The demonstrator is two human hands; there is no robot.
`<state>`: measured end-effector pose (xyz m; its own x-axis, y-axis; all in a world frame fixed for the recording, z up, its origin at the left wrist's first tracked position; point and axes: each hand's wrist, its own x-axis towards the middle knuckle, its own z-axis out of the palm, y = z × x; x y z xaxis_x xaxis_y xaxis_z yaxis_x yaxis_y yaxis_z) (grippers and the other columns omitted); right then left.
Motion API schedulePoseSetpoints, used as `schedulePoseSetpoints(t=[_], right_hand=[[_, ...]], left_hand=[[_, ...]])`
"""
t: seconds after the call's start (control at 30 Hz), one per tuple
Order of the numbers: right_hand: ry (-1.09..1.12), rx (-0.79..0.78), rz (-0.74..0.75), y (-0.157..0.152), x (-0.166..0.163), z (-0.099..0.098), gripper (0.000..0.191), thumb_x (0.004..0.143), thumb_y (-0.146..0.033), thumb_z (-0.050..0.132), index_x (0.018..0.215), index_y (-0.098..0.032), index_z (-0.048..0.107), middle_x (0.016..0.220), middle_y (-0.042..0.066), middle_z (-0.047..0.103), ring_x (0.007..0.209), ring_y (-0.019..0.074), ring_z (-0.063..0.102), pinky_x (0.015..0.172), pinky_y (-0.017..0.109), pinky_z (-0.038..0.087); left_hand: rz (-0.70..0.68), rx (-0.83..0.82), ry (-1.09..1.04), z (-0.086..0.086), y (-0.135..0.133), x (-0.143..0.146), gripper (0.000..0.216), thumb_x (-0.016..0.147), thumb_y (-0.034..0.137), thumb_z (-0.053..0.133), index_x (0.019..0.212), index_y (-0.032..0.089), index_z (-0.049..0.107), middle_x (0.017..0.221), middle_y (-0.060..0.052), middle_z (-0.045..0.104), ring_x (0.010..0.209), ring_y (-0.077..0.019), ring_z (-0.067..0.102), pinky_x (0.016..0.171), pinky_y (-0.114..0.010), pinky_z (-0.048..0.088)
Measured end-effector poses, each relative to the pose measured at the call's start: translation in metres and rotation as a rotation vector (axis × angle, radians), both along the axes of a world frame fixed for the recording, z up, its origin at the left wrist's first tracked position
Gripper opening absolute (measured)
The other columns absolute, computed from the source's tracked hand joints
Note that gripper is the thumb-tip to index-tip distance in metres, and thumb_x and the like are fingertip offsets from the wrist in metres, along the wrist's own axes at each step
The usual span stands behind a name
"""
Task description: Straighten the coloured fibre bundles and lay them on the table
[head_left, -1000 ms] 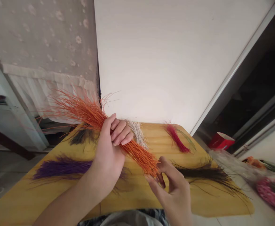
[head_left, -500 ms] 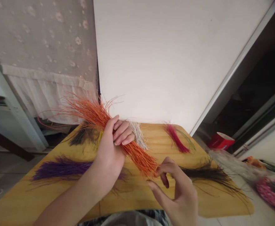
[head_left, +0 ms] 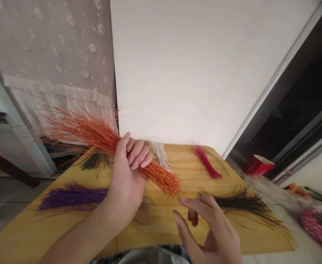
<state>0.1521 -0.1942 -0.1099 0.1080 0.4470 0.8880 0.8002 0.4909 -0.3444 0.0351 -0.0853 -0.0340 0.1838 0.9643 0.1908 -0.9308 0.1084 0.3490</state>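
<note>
Nearest you, your right hand [head_left: 209, 231] hovers low over the front of the tabletop [head_left: 67, 234]. Its grip is released, the fingers are loosely spread, and it holds nothing. Its fingertips [head_left: 182, 201] point up and to the left and stop just short of the cut end of the orange bundle [head_left: 161, 179], with a small gap showing and no contact.

A little farther out, your left hand [head_left: 127, 176] has its grip clenched around the middle of that orange bundle, fingers curled over the top and thumb side toward you. The bundle is lifted clear of the tabletop. Its long axis runs on a diagonal: the tight trimmed end sits low and to the right of the left grip, and the loose feathery tips fan out high and to the left, past the table's edge. So the trimmed end lies between your two hands, and the free right hand is the nearer one to it.

On the tabletop around the hands, a black bundle [head_left: 246, 205] lies just right of your right hand and a purple bundle [head_left: 69, 196] lies left of your left forearm. Beyond the left knuckles sits a white bundle [head_left: 158, 154], with a magenta bundle [head_left: 206, 161] well to its right. Farther off are a red box [head_left: 258, 165] and a curtain [head_left: 47, 55].
</note>
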Motion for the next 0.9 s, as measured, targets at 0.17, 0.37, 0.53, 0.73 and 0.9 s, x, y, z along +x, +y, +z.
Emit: schedulePoseSetpoints(t=[0.17,0.37,0.53,0.73,0.9], right_hand=[[-0.076,0.000,-0.029,0.001,-0.003,0.001,0.015,0.083,-0.010,0.065,0.095,-0.020,0.063,0.069,0.000,0.061,0.057,0.0113,0.058,0.051,0.024,0.049],[-0.122,-0.004,-0.046,0.001,-0.008,0.006,0.016,0.081,-0.009,0.066,0.092,-0.020,0.064,0.071,0.001,0.066,0.056,0.0109,0.062,0.051,0.022,0.051],[-0.106,0.009,-0.039,0.006,-0.008,-0.004,0.019,0.081,-0.006,0.065,0.094,-0.020,0.065,0.073,0.001,0.069,0.058,0.0116,0.063,0.053,0.023,0.052],[-0.058,-0.017,-0.048,0.009,-0.008,-0.008,0.020,0.081,-0.006,0.065,0.095,-0.019,0.065,0.073,0.001,0.066,0.057,0.0107,0.061,0.056,0.022,0.051],[0.038,-0.073,-0.033,0.008,-0.011,-0.011,0.019,0.082,-0.005,0.065,0.094,-0.019,0.067,0.074,0.002,0.066,0.059,0.0116,0.061,0.056,0.023,0.051]], left_hand=[[0.068,0.049,0.011,0.003,-0.008,-0.002,0.043,0.096,0.016,0.047,0.056,0.018,0.031,0.046,0.009,0.019,0.036,-0.0036,0.018,0.037,-0.016,0.026],[0.128,0.067,0.022,0.004,-0.013,-0.004,0.043,0.096,0.019,0.048,0.056,0.018,0.033,0.047,0.009,0.018,0.038,-0.0048,0.016,0.037,-0.017,0.027],[0.162,0.073,0.045,0.006,-0.013,-0.004,0.043,0.095,0.019,0.051,0.056,0.018,0.032,0.048,0.009,0.017,0.039,-0.0054,0.015,0.038,-0.017,0.027],[0.157,0.077,0.033,0.006,-0.010,-0.003,0.042,0.095,0.019,0.050,0.057,0.018,0.033,0.049,0.009,0.016,0.039,-0.0059,0.016,0.039,-0.017,0.027],[0.233,0.121,0.054,0.007,-0.015,-0.005,0.043,0.099,0.021,0.044,0.058,0.018,0.034,0.049,0.008,0.016,0.041,-0.0065,0.014,0.040,-0.018,0.026]])
